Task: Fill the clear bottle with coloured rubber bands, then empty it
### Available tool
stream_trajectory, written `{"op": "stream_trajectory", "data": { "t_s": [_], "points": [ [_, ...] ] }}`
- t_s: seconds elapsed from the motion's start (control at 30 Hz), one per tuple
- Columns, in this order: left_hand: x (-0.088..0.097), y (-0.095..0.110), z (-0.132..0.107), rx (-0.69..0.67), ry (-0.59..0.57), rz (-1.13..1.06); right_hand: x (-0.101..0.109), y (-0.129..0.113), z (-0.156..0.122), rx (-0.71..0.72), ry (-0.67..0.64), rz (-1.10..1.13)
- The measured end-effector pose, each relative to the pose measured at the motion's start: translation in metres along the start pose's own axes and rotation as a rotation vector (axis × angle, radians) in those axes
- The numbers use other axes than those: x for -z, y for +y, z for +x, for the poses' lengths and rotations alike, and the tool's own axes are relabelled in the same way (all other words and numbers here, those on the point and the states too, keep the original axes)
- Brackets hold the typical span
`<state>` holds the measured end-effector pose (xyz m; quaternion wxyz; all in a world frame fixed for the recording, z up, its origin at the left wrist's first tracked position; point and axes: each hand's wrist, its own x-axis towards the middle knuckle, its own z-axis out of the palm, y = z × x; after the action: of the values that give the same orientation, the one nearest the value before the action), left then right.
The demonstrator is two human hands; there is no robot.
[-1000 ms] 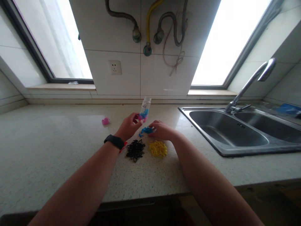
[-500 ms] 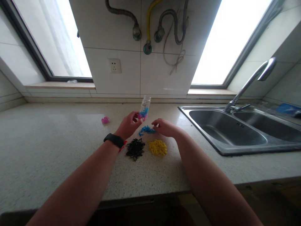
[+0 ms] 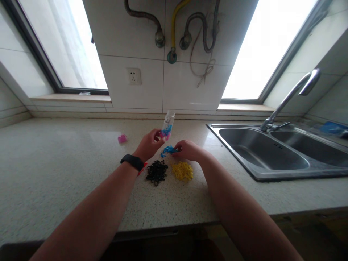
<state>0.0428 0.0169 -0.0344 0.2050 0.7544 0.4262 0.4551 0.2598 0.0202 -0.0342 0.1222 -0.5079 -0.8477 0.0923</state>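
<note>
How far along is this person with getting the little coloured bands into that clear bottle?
Done, it seems: the small clear plastic bottle holds a pink layer with blue bands above. In hand: the left hand grips the bottle while the right hand fingers the loose blue pile of bands. Left: the black pile and the yellow pile lie on the speckled countertop, and the pink cap lies apart.

Worktop (image 3: 54, 163) lies open leftward, save one pink piece (image 3: 122, 138); blue pile (image 3: 168, 149), black pile (image 3: 157, 171) and yellow pile (image 3: 182, 171) crowd the middle; sink (image 3: 261, 152) bounds the right.
</note>
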Motion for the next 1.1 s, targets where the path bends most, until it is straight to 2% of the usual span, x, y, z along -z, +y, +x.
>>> {"op": "stream_trajectory", "data": {
  "t_s": [0.17, 0.43, 0.63, 0.8, 1.1],
  "points": [
    [0.000, 0.000, 0.000, 0.008, -0.004, -0.007, -0.003, -0.006, 0.004, 0.024, -0.004, -0.010],
    [-0.001, -0.001, -0.001, -0.024, 0.010, 0.022, -0.005, 0.004, 0.005, 0.011, 0.010, 0.064],
    [-0.001, -0.003, 0.000, -0.014, -0.011, 0.017, -0.005, 0.025, 0.007, -0.081, 0.085, 0.328],
    [-0.003, -0.005, 0.000, -0.013, -0.006, 0.032, 0.001, 0.037, 0.008, -0.111, 0.225, 0.553],
    [-0.002, -0.008, 0.000, -0.017, -0.089, 0.173, 0.029, 0.033, 0.002, -0.084, 0.655, 0.829]
  ]
}}
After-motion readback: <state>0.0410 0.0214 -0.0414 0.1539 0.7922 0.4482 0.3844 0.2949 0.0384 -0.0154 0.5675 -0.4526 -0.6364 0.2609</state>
